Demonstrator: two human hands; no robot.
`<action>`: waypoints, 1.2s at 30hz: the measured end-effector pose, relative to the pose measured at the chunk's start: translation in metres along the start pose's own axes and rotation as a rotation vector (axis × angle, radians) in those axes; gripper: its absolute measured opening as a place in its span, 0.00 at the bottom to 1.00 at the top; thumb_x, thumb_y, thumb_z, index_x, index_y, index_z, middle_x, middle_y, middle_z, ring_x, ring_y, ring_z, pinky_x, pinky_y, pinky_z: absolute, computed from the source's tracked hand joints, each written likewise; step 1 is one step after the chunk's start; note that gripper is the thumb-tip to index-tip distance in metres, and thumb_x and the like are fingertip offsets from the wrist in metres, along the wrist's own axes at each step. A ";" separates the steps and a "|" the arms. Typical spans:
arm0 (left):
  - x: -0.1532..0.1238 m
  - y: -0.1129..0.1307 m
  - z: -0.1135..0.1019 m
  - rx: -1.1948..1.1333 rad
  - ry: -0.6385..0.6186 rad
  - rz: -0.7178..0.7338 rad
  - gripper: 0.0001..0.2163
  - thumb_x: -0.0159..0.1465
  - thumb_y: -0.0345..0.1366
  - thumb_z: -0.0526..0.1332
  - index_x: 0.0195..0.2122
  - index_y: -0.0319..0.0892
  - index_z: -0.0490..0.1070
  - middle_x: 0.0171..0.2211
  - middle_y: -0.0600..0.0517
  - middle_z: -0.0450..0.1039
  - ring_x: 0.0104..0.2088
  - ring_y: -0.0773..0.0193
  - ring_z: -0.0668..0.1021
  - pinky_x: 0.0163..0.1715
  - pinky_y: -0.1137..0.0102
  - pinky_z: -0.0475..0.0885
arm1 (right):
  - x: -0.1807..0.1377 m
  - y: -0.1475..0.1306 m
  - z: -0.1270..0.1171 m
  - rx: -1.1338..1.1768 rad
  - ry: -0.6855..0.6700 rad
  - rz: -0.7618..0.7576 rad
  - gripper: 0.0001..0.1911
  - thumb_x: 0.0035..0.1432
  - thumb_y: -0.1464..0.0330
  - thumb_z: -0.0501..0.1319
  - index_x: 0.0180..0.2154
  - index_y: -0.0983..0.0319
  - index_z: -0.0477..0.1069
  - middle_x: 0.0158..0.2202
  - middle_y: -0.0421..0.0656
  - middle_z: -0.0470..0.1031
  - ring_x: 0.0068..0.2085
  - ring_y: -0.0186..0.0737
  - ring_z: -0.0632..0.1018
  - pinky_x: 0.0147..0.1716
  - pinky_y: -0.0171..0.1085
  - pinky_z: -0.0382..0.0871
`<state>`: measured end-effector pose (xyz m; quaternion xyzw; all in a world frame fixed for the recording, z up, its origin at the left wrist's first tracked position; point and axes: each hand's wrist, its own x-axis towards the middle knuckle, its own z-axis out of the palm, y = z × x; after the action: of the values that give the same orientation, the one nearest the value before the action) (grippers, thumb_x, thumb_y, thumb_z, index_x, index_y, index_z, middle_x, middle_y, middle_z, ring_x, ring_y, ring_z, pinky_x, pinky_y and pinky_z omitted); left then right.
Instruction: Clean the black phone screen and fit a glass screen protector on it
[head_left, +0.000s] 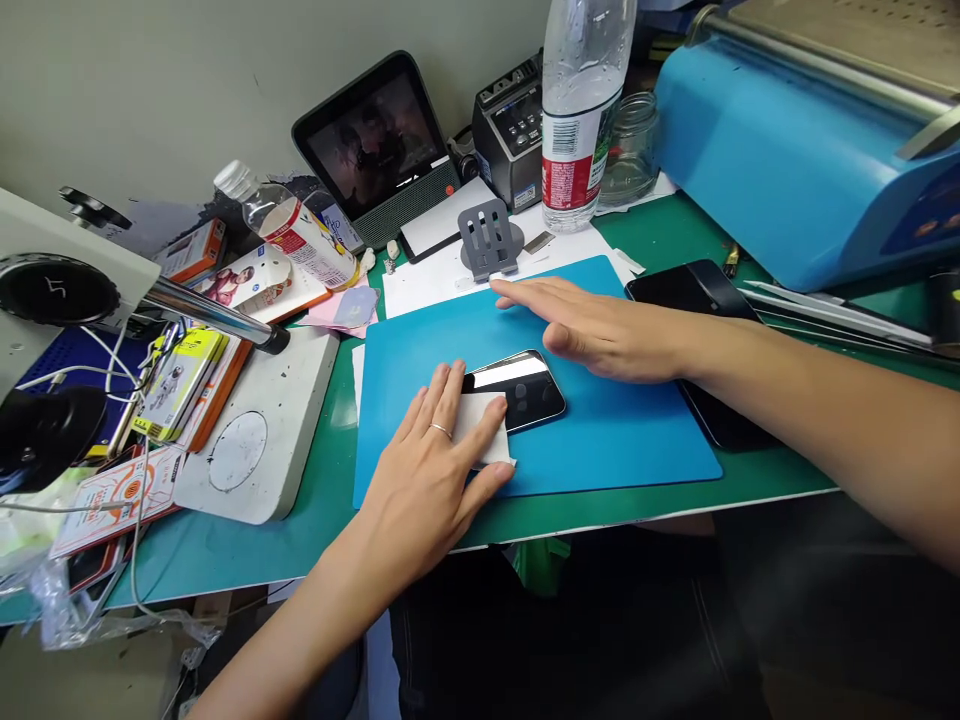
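Note:
A smartphone [536, 395] with a black, shiny screen lies on the blue mat [637, 440]. My left hand [435, 460], with a ring on one finger, lies flat over the phone's left part. Under its fingers and thumb is a small white cloth or tissue [487, 405], partly hidden. My right hand [592, 325] is stretched out above the mat, to the right of and beyond the phone, fingers extended and nothing in them. Behind that hand stands a grey slotted phone stand [489, 240].
A large water bottle [577, 140] and a glass jar [630, 150] stand at the back. On the right are a blue machine [772, 150] and a dark tablet-like device [724, 415]. A microscope-like stand [255, 440], a smaller bottle [300, 235] and a lit screen device [375, 140] are on the left.

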<state>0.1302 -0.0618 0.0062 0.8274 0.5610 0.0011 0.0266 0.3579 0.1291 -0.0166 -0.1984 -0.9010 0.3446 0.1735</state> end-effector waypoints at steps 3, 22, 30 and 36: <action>0.014 0.002 -0.004 -0.019 -0.019 0.025 0.27 0.76 0.51 0.56 0.72 0.45 0.66 0.79 0.34 0.43 0.77 0.32 0.52 0.72 0.37 0.59 | 0.000 -0.001 0.000 0.000 0.005 -0.003 0.55 0.59 0.29 0.36 0.78 0.48 0.46 0.75 0.48 0.63 0.75 0.62 0.62 0.72 0.62 0.56; 0.015 -0.018 0.001 0.033 0.008 0.152 0.30 0.75 0.54 0.58 0.71 0.41 0.65 0.78 0.33 0.49 0.78 0.34 0.51 0.72 0.35 0.58 | -0.005 -0.005 0.001 -0.003 0.019 0.043 0.53 0.64 0.31 0.34 0.77 0.53 0.51 0.74 0.47 0.65 0.75 0.62 0.60 0.74 0.63 0.49; 0.053 0.001 0.001 0.033 0.047 0.182 0.37 0.72 0.60 0.59 0.69 0.31 0.67 0.74 0.25 0.56 0.76 0.32 0.56 0.72 0.38 0.60 | -0.002 -0.002 -0.002 0.033 -0.014 0.060 0.56 0.59 0.28 0.36 0.77 0.51 0.50 0.78 0.46 0.58 0.76 0.65 0.57 0.75 0.65 0.49; 0.074 0.010 0.000 0.078 -0.003 0.123 0.42 0.72 0.62 0.58 0.70 0.26 0.64 0.74 0.25 0.56 0.77 0.34 0.55 0.74 0.42 0.58 | 0.001 -0.002 -0.001 0.064 -0.034 0.057 0.62 0.54 0.27 0.33 0.77 0.57 0.51 0.79 0.52 0.54 0.78 0.67 0.53 0.75 0.68 0.47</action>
<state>0.1669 0.0037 0.0050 0.8606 0.5088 -0.0206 -0.0050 0.3571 0.1292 -0.0146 -0.2123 -0.8864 0.3814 0.1543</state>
